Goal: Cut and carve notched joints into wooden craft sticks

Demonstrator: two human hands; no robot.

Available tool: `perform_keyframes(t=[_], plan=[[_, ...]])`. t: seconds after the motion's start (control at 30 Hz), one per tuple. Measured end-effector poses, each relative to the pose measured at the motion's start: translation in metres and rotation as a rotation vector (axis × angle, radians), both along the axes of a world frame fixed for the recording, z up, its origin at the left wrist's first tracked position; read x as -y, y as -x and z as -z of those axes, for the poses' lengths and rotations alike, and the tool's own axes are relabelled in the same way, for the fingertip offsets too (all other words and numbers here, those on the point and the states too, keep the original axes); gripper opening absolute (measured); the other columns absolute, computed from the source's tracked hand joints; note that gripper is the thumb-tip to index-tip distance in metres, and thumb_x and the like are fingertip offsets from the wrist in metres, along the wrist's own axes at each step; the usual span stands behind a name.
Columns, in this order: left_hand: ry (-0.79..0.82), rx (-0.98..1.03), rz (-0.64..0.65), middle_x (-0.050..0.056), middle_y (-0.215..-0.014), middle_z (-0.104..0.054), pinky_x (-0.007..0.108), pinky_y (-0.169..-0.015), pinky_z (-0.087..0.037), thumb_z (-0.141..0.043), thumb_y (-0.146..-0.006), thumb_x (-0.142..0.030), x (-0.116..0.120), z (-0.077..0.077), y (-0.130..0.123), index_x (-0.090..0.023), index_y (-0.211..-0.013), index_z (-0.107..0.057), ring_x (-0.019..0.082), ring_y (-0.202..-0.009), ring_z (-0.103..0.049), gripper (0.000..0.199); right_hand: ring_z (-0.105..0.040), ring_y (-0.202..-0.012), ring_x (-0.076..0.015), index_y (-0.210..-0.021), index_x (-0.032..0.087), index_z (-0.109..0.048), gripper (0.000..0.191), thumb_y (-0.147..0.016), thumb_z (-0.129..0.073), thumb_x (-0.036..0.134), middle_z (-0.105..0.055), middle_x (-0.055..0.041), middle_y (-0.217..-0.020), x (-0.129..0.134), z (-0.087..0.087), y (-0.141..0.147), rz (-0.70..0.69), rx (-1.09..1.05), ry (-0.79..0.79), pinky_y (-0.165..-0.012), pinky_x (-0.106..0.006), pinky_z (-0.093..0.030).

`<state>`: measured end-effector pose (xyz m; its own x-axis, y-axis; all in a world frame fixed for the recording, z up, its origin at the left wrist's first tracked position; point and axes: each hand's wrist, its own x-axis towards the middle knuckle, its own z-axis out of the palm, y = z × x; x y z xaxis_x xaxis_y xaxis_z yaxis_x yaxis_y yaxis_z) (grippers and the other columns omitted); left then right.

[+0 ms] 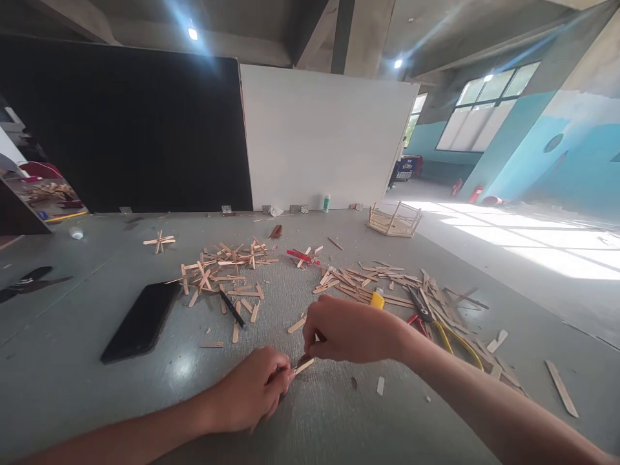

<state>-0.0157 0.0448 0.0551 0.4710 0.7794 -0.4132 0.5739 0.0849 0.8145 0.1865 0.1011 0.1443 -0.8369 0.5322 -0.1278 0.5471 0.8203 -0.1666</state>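
My left hand [256, 391] is closed, its fingertips pinching one end of a short wooden craft stick [305, 366] low over the table. Just above that stick my right hand [334, 328] is bent down and closed on a thin brown piece [304, 360], which meets or nearly meets the stick; its kind cannot be made out. Beyond my right hand lies a yellow-handled tool [377, 298], partly hidden. Red- and yellow-handled pliers or cutters [422, 306] rest behind my right forearm. Another craft stick [296, 325] lies close to the right knuckles.
Loose craft sticks [387, 279] spread at right; crossed stick pieces [203, 278] and a black pen [232, 309] lie left. A black phone [140, 323], scissors [29, 284], a red tool [303, 256], a glue bottle [326, 203] and a stick-built frame [394, 219] surround the work area.
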Motion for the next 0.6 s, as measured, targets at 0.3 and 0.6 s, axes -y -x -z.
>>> perform_keyframes(t=[0.3,0.6], plan=[[-0.03,0.025,0.012,-0.008,-0.045,-0.044,0.015,-0.028,-0.024,-0.04,-0.101,-0.042,0.002,0.007,0.002,-0.022,-0.071,-0.042,0.006,-0.028,-0.034,0.036,-0.062,-0.057,-0.0172,-0.092,0.016,-0.076,0.029,-0.068,-0.065,0.004,-0.071,-0.0038,-0.076,0.07,0.054,-0.013,0.072,0.076,-0.128,-0.051,-0.029,-0.036],[-0.046,0.029,0.02,-0.008,-0.045,-0.043,0.016,-0.027,-0.023,-0.041,-0.1,-0.04,0.001,0.009,0.003,-0.023,-0.069,-0.04,0.007,-0.028,-0.034,0.035,-0.063,-0.062,-0.0153,-0.081,0.018,-0.073,0.02,-0.071,-0.069,0.002,-0.07,-0.0016,-0.073,0.065,0.043,-0.013,0.016,0.158,-0.144,-0.055,-0.027,-0.041]])
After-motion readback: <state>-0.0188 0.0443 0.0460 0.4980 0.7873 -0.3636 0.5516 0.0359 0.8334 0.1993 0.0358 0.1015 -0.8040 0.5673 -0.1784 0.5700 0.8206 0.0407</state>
